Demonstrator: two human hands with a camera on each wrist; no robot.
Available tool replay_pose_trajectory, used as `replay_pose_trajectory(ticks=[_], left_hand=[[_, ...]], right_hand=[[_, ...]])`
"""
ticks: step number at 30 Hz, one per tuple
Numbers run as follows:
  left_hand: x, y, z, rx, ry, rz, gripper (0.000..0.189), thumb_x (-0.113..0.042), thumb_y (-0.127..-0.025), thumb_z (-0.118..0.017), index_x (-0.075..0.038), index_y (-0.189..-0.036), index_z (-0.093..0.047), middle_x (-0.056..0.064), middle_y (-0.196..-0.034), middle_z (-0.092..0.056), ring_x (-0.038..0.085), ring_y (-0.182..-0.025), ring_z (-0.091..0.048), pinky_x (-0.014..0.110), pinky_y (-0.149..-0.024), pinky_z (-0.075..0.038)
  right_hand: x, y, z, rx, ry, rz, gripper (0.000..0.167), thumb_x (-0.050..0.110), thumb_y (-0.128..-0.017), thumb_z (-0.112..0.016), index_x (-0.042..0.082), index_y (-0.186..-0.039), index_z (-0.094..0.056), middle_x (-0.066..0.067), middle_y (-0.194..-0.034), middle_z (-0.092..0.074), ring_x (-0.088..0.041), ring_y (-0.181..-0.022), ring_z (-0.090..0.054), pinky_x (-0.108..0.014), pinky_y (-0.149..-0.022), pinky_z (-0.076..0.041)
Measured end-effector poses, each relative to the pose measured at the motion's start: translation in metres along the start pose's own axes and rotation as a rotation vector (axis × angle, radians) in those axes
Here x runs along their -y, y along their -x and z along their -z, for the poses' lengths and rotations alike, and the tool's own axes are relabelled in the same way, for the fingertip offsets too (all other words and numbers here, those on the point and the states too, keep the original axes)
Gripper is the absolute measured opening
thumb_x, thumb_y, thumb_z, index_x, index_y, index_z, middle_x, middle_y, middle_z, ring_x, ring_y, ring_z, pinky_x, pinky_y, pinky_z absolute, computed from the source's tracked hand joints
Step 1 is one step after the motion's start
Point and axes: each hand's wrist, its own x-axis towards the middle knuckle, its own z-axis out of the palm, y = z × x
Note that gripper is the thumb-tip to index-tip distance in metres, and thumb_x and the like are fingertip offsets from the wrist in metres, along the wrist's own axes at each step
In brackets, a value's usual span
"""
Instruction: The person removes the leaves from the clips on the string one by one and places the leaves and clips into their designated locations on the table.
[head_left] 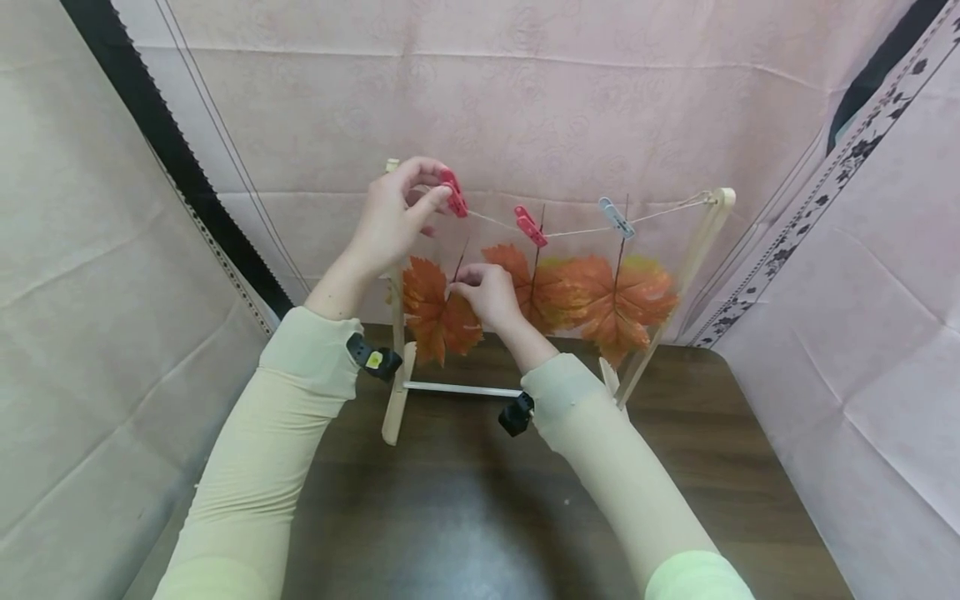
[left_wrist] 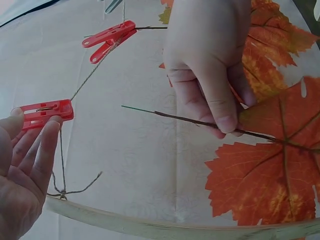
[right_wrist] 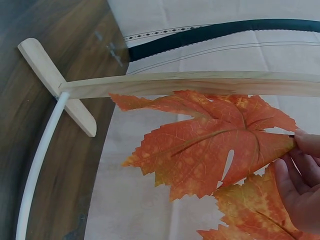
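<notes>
My left hand [head_left: 386,217] pinches a red clothespin [head_left: 453,193] at the left part of the string [head_left: 491,220]. Lower down, my right hand [head_left: 489,293] pinches the dark stem [left_wrist: 185,119] of an orange artificial maple-like leaf [head_left: 431,312]. In the left wrist view, the stem's bare tip points toward the clothespin and stands apart from it. A second red clothespin [head_left: 530,226] and a light blue clothespin [head_left: 617,218] hold the stems of other orange leaves [head_left: 618,304] hanging to the right. The right wrist view shows the held leaf's blade below my fingertips.
Wooden posts [head_left: 705,237] at both sides carry the string, which is knotted at their tops. A white rod [head_left: 461,388] joins the wooden feet [head_left: 396,408] on the brown table [head_left: 450,500]. Pale cloth [head_left: 525,108] hangs behind and at both sides.
</notes>
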Motion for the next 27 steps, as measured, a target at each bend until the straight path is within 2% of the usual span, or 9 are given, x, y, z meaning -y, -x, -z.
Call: replay_pose_trajectory(ticks=[7,11,18,27], left_hand=[[-0.0021,0.0008,-0.0002,-0.015,0.002,-0.039,0.027,-0.023,-0.094,-0.055,-0.009,-0.117,-0.055,0.006,-0.111,-0.064,0.020,-0.093,-0.065,0.030,-0.067,-0.057],[-0.0033,0.0007,-0.0012,-0.036,-0.010,-0.056,0.026,-0.023,-0.093,-0.056,-0.009,-0.116,-0.056,0.005,-0.110,-0.065,0.020,-0.092,-0.066,0.027,-0.066,-0.057],[-0.0029,0.0005,-0.0028,-0.050,-0.022,-0.053,0.024,-0.023,-0.093,-0.057,-0.008,-0.112,-0.057,0.006,-0.108,-0.066,0.019,-0.091,-0.066,0.024,-0.065,-0.056],[0.0045,0.0019,-0.0005,-0.058,0.011,-0.058,0.023,-0.022,-0.094,-0.055,-0.008,-0.112,-0.057,0.006,-0.108,-0.066,0.019,-0.091,-0.067,0.026,-0.066,-0.056]], right_hand=[[-0.0019,-0.0001,-0.0009,0.000,-0.001,-0.010,0.012,0.016,-0.087,-0.066,0.005,-0.090,-0.071,-0.009,-0.093,-0.072,-0.019,-0.086,-0.063,-0.032,-0.079,-0.051],[-0.0020,-0.0005,-0.0015,-0.003,0.000,-0.006,0.012,0.016,-0.087,-0.066,0.005,-0.090,-0.071,-0.009,-0.093,-0.072,-0.020,-0.086,-0.063,-0.032,-0.079,-0.051],[-0.0027,-0.0011,-0.0030,-0.007,0.008,0.011,0.011,0.014,-0.086,-0.067,0.004,-0.089,-0.071,-0.009,-0.092,-0.072,-0.020,-0.086,-0.064,-0.032,-0.079,-0.052],[-0.0051,0.0004,-0.0026,-0.007,0.040,0.010,0.012,0.016,-0.087,-0.067,0.005,-0.088,-0.071,-0.008,-0.090,-0.072,-0.019,-0.084,-0.063,-0.032,-0.077,-0.051]])
